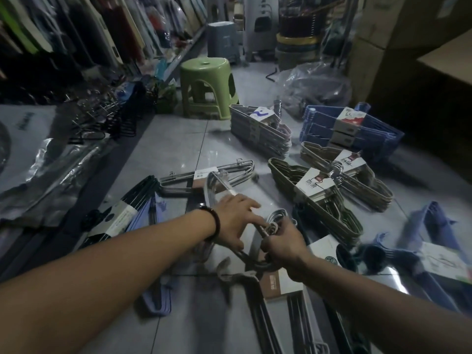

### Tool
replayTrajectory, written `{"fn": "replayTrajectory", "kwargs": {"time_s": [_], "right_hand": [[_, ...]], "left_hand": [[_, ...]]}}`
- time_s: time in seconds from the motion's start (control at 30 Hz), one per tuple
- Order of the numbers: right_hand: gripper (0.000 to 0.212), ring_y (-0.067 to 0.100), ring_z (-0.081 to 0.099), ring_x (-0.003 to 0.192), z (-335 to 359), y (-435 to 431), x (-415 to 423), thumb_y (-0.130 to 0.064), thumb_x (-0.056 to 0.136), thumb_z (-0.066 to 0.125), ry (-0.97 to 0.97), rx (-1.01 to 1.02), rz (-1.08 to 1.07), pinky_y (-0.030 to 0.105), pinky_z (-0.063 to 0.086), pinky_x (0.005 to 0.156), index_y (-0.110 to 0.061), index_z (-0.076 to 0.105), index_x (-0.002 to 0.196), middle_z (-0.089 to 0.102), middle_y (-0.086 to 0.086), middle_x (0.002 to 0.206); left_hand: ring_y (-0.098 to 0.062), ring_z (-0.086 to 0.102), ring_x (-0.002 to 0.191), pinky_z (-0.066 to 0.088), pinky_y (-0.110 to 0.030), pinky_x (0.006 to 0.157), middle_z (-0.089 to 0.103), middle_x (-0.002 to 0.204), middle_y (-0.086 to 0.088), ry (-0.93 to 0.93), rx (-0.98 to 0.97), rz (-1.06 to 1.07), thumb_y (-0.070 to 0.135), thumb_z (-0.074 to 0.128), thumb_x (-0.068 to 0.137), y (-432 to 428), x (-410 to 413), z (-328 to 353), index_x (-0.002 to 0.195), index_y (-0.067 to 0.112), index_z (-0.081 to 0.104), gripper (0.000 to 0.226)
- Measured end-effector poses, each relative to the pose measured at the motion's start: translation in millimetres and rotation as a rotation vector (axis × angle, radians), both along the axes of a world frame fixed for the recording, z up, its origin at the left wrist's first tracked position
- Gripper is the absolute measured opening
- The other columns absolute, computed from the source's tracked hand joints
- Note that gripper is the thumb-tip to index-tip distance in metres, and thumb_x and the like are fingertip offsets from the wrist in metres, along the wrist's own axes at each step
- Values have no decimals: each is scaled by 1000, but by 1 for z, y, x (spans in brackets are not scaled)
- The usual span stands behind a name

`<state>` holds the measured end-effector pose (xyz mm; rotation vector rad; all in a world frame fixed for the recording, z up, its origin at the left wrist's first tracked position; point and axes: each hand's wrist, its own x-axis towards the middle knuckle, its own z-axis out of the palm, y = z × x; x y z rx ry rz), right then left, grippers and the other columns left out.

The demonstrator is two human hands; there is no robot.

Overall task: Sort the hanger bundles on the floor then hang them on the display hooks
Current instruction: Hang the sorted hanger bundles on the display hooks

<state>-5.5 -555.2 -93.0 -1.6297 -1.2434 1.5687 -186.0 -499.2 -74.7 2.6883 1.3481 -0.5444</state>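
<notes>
The right hand [283,242] clamps the grey hanger bundle [210,190] by its hooks [277,216], the left hand [235,218] rests open-fingered beside that grip; hooks should stay bunched while lifting

Hanger bundles [260,134] lie across the floor [178,139], stacked mostly to the right, with one bundle [210,186] nearest, in the middle. A stool [207,90] stands behind them, a bag [314,90] to its right. Hooks [102,111] line the left side
</notes>
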Motion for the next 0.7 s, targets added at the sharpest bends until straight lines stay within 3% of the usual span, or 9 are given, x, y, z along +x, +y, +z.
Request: {"fn": "replayTrajectory", "kwargs": {"time_s": [0.1, 0.17, 0.2, 0.27, 0.33, 0.4, 0.47, 0.57, 0.7], "right_hand": [[39, 27, 69, 67, 1, 1, 9, 9, 84, 66, -38, 11, -2, 38, 61, 48, -12, 49, 113, 64, 17, 97], [20, 21, 64, 64, -4, 2, 18, 6, 91, 61, 14, -34, 5, 45, 66, 65, -6, 53, 105, 63, 12, 87], [12, 19, 60, 62, -7, 2, 24, 6, 92, 59, 68, -63, -5, 47, 65, 72, -2, 54, 100, 60, 11, 81], [10, 15, 54, 56, -14, 4, 40, 8, 91, 58, 134, -80, -33, 34, 59, 58, -1, 54, 94, 54, 10, 74], [17, 14, 52, 50, -20, 2, 52, 10, 87, 59, 132, -61, -63, 27, 48, 46, -2, 53, 98, 53, 10, 71], [22, 14, 49, 47, -25, 0, 64, 12, 84, 60, 173, -59, -97, 26, 43, 45, -5, 50, 96, 51, 7, 63], [21, 16, 49, 49, -31, -3, 73, 12, 87, 59, 232, -91, -96, 28, 44, 47, -5, 50, 95, 50, 8, 61], [22, 21, 53, 54, -37, -12, 81, 9, 90, 62, 319, -185, -94, 36, 53, 57, -1, 50, 105, 55, 15, 69], [25, 35, 58, 70, -41, -33, 88, 0, 92, 68, 254, -154, -6, 42, 54, 59, 14, 51, 105, 60, 41, 96]], "left_hand": [[-26, 11, 154, 15, -60, 123, 15, 166, 6, -405, -108, 188, 30, 73, 79, -16, 1, -11, 143, 53, 40, 75], [-23, 32, 144, 34, -55, 119, 36, 154, 5, -767, -11, 392, 11, 66, 81, -8, -2, -11, 133, 48, 49, 66], [-20, 42, 134, 42, -53, 112, 45, 143, 5, -859, 114, 501, 14, 65, 84, 2, -9, -13, 127, 45, 52, 55], [-22, 48, 125, 45, -50, 106, 51, 135, 3, -722, 292, 665, 37, 64, 82, 17, -29, -10, 122, 40, 54, 42], [-27, 55, 117, 48, -43, 97, 58, 134, -5, -487, 79, 729, 44, 63, 83, 23, -49, -11, 120, 32, 57, 40], [-23, 62, 102, 53, -38, 82, 66, 123, -8, -268, -282, 660, 32, 68, 87, 18, -53, -14, 120, 27, 59, 34], [-21, 61, 106, 53, -41, 90, 64, 124, 1, -66, -320, 568, 40, 76, 78, 10, -47, -24, 131, 33, 51, 59], [-27, 57, 123, 45, -44, 106, 59, 134, 1, 74, -243, 532, 63, 74, 78, 8, -27, -39, 138, 30, 52, 72], [-26, 63, 115, 53, -37, 97, 66, 129, -3, -25, -257, 564, 31, 67, 96, 11, -13, -62, 119, 26, 64, 24]]}}
